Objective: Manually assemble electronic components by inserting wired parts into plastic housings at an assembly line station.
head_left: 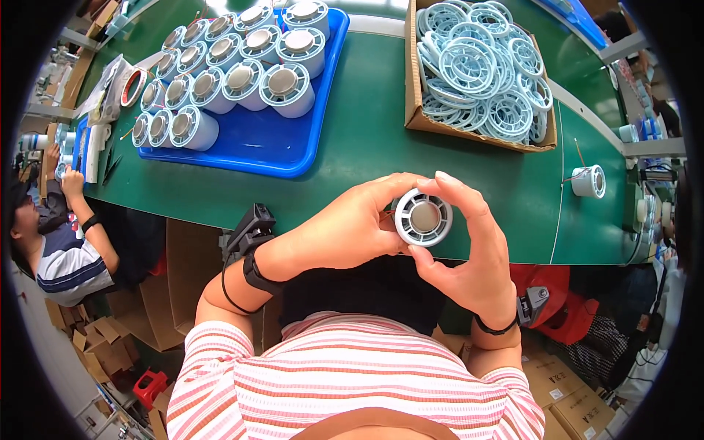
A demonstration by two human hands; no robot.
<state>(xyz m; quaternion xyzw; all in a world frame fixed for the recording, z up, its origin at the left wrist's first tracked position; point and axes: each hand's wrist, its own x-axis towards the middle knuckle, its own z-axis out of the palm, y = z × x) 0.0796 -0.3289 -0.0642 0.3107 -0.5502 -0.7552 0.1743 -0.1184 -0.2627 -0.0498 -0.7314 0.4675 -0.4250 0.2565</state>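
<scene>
Left hand (356,221) grips white cylinder (424,217) from side, right hand (477,257) pinches its rim; slotted end faces upward, likely held so for clear view.

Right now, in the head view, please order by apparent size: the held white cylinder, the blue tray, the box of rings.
1. Blue tray
2. Box of rings
3. Held white cylinder, clearly smallest

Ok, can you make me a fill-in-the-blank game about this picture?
1. The left hand and right hand hold ____ white cylinder (how many?).
2. The tray under other white cylinders is coloured ____.
3. Pale blue rings lie in a box made of ____.
4. The worktable is coloured ____.

Missing words: one; blue; cardboard; green.
</scene>
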